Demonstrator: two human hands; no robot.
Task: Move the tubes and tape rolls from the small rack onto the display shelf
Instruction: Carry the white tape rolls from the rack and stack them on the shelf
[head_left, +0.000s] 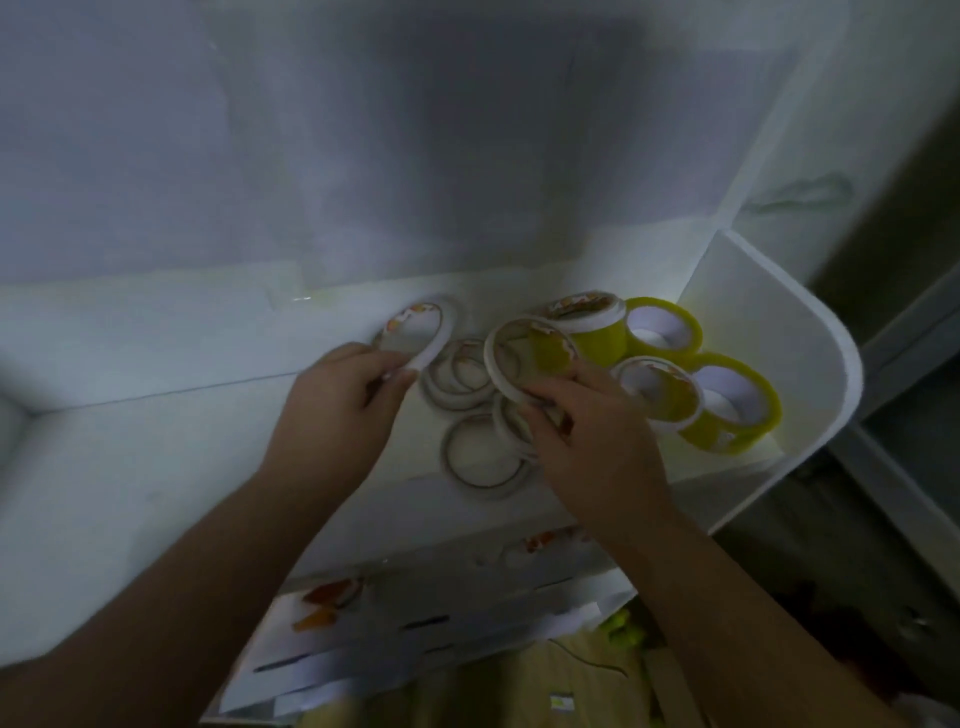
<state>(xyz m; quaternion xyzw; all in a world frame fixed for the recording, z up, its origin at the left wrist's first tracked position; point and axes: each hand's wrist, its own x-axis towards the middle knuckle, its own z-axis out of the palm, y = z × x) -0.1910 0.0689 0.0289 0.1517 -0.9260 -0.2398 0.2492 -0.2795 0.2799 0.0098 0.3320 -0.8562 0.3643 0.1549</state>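
- Head view: the person works at the white display shelf (156, 467), with both hands over a cluster of tape rolls at its right end
- Left hand (332, 410): thumb and fingers pinch the near rim of a thin white tape roll (421, 330), which stands tilted on edge at the far side of the shelf, just left of the cluster
- Right hand (587, 431): fingers curl over the near rim of a second thin white roll (524, 358), also tilted; the fingertips overlap further flat rolls (483, 457) lying on the shelf, and which of them they touch cannot be told
- Yellow tape rolls (732, 405) stand upright in a group to the right, against the shelf's curved end wall (810, 374), just beside the right hand but not touched
- Step in hand, as judged: setting the thin rolls into place on the shelf
- Recommended: lower each roll flat or lean it firmly against its neighbours before letting go, since a roll left on edge may run toward the near edge
- Keep the right wrist clear of the yellow rolls to avoid toppling them
- The lower near area is blurred; a white rack-like unit (415, 639) shows there, contents unclear
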